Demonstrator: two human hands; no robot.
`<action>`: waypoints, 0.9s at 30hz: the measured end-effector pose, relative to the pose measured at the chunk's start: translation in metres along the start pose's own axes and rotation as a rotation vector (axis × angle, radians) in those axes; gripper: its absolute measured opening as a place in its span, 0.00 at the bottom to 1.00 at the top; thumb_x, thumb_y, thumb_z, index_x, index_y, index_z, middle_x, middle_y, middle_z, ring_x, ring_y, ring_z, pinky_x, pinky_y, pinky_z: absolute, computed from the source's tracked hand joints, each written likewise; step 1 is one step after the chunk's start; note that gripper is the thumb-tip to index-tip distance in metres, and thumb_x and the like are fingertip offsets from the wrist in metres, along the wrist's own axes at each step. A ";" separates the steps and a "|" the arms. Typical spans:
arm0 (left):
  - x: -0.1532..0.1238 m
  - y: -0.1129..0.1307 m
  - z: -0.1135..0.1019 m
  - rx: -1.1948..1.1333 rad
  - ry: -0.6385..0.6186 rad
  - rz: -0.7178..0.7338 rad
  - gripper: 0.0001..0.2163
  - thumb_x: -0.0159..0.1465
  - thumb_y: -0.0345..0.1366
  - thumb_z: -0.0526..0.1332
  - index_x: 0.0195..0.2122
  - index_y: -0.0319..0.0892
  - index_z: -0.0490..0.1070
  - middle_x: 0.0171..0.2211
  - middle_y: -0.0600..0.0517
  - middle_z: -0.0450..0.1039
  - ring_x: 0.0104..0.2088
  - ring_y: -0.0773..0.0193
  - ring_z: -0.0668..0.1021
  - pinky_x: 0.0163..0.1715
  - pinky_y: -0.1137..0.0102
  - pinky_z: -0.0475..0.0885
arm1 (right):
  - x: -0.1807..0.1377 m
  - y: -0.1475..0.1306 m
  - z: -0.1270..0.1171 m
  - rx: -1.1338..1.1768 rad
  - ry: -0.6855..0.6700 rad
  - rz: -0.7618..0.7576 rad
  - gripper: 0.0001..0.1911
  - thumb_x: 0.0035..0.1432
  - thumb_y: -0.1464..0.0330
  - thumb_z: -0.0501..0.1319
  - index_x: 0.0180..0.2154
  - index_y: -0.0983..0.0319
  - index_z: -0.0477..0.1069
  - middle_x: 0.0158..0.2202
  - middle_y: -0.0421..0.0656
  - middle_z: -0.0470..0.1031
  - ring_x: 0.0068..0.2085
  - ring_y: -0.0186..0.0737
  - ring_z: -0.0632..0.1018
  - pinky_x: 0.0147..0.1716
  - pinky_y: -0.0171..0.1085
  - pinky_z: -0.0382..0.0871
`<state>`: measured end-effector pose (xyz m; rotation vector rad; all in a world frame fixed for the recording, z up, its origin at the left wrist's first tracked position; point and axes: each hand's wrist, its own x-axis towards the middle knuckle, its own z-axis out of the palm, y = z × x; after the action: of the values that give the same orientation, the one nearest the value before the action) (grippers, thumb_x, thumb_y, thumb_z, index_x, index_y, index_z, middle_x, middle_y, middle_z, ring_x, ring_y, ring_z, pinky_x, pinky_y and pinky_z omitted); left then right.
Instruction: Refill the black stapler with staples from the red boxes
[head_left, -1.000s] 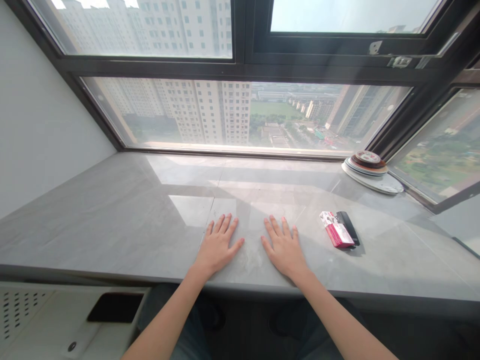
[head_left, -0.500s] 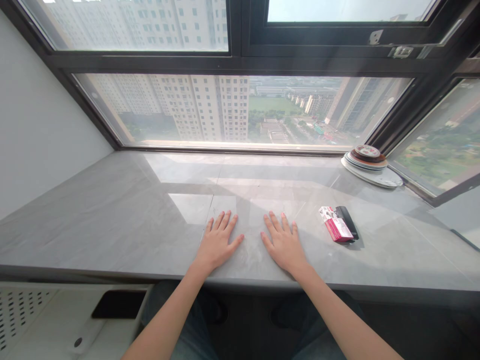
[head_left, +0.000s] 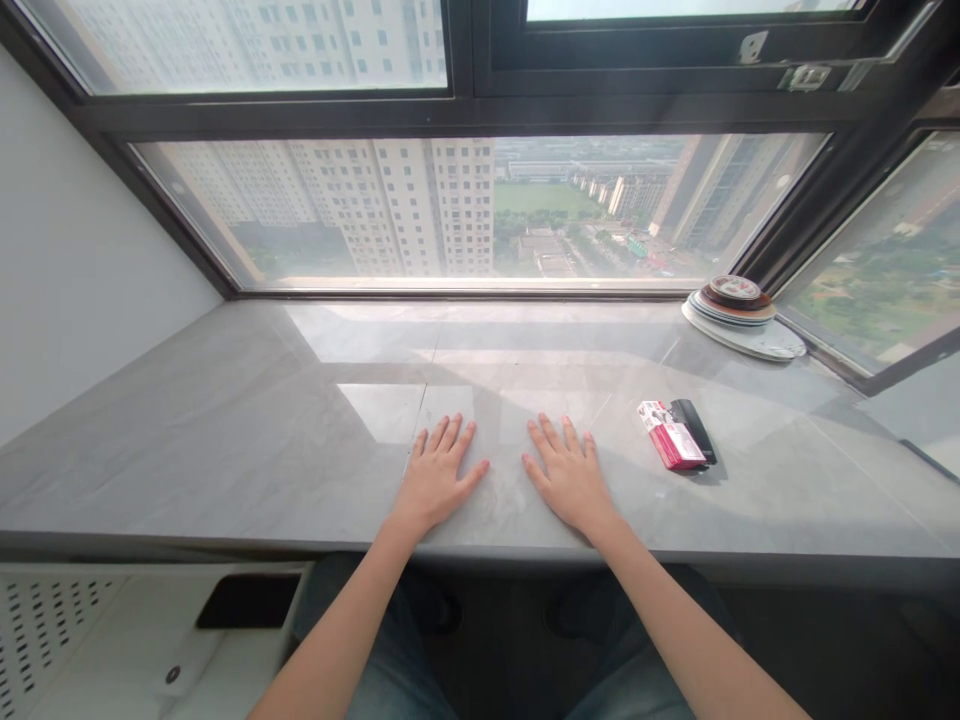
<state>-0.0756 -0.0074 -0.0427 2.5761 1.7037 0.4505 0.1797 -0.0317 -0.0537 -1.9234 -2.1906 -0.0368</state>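
**Item 1.** Blue denim trousers, nearest the camera, tucked under the front edge of the ledge.

**Item 2.** White perforated plastic unit, low at the left beside the knee. A flat black rectangular slab lies on top of it.

**Item 3.** Left hand, palm down, fingers spread flat, holding nothing.

**Item 4.** Right hand, likewise flat, spread and empty. It lies near the left hand but apart from it.

**Item 5.** Grey polished stone windowsill, bearing both palms near its front edge.
- Risk: the glossy surface looks slick, so a palm loaded with body weight could skid forward.

**Item 6.** Small red-and-white cardboard box, lying flat to the right of the right hand and clear of its fingers.
- Risk: it looks light, so a careless sideways sweep of that hand could send it sliding across the stone.

**Item 7.** Slim black oblong object, against the box's far side. What it is cannot be told.
- Risk: a shove to the box would likely carry it along too.

**Item 8.** Stack of round ceramic plates in the far right corner, well apart from both hands. The widest, a white one, is at the bottom and a small patterned one is on top.
- Risk: a knock could slide the upper plates off the lower ones.

**Item 9.** Dark-framed glass window, farthest off, with tower blocks beyond it.
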 end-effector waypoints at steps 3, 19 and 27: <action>0.001 -0.001 0.002 0.006 -0.018 -0.009 0.32 0.73 0.58 0.50 0.75 0.59 0.48 0.76 0.56 0.45 0.76 0.52 0.49 0.73 0.50 0.45 | -0.001 0.000 0.000 -0.013 0.003 0.001 0.33 0.74 0.51 0.41 0.75 0.49 0.45 0.77 0.36 0.42 0.76 0.60 0.42 0.70 0.66 0.38; 0.002 0.009 0.006 -0.093 0.044 -0.064 0.30 0.72 0.55 0.52 0.74 0.61 0.50 0.75 0.54 0.49 0.75 0.48 0.50 0.72 0.42 0.41 | 0.002 0.011 -0.019 0.266 -0.016 -0.013 0.29 0.72 0.52 0.50 0.70 0.51 0.63 0.73 0.42 0.59 0.73 0.57 0.56 0.69 0.60 0.52; 0.002 0.008 0.007 -0.081 0.042 -0.055 0.30 0.73 0.56 0.51 0.74 0.58 0.52 0.75 0.53 0.49 0.75 0.50 0.50 0.72 0.44 0.43 | 0.011 0.181 -0.091 0.510 0.504 0.382 0.29 0.58 0.46 0.66 0.50 0.61 0.83 0.45 0.60 0.80 0.42 0.50 0.80 0.45 0.53 0.70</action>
<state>-0.0662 -0.0074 -0.0478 2.4743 1.7271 0.5624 0.3698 -0.0105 0.0140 -1.7540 -1.3327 0.0840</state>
